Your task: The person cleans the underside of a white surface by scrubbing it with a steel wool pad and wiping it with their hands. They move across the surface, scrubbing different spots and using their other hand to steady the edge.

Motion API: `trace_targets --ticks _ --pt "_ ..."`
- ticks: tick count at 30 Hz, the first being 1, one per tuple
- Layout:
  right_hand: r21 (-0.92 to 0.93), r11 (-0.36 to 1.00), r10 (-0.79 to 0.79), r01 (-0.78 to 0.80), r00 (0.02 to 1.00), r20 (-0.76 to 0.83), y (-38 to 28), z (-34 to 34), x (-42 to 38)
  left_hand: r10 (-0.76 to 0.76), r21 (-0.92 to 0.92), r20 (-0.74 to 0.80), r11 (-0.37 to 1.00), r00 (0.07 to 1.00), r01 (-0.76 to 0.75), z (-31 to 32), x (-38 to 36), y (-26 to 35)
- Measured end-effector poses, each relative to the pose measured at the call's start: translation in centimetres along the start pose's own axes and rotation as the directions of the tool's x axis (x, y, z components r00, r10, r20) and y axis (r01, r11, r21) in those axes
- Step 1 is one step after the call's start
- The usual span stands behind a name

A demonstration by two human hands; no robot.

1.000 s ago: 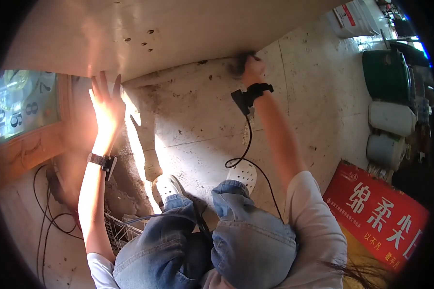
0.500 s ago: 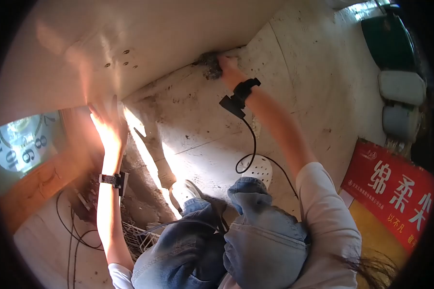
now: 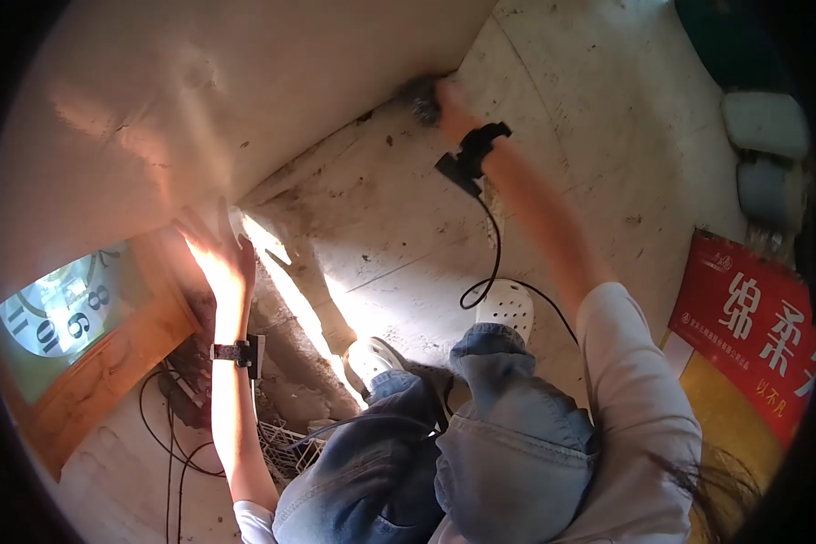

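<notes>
My right hand [image 3: 455,111] is closed around a dark grey, crumpled rag [image 3: 422,102], blurred by motion. The rag is pressed to the grimy pale floor [image 3: 399,218] along the bottom edge of a large white panel [image 3: 272,82], close to the panel's corner. My left hand [image 3: 227,258] is stretched out with fingers spread, its fingertips at the panel's lower left part, in bright sunlight. Nothing shows in it. Both wrists carry black strapped devices, and a cable runs from the right one.
A wood-framed clock [image 3: 59,313] lies at the left, near my left hand. Below it are loose black cables [image 3: 170,444] and a white wire basket [image 3: 286,449]. A red sign [image 3: 743,317] and pale containers [image 3: 766,124] stand at the right. My white clogs [image 3: 506,306] are on the floor.
My right hand has moved the rag along the panel's bottom edge towards its corner. The whole view has shifted slightly. My left hand stays by the panel with spread fingers.
</notes>
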State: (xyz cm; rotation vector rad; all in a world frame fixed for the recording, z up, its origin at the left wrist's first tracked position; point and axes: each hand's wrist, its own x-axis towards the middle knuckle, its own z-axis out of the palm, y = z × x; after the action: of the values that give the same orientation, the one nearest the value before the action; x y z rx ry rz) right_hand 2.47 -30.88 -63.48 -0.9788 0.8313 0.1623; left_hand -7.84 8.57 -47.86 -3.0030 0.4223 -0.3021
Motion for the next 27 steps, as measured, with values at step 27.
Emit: trace_targets --ticks 27 --pt "-0.608 0.54 -0.551 0.582 0.791 0.267 10.6 2.9 -0.2 -0.088 0.042 -0.03 0.995 0.996 0.089 1.6 0.8 1.4"
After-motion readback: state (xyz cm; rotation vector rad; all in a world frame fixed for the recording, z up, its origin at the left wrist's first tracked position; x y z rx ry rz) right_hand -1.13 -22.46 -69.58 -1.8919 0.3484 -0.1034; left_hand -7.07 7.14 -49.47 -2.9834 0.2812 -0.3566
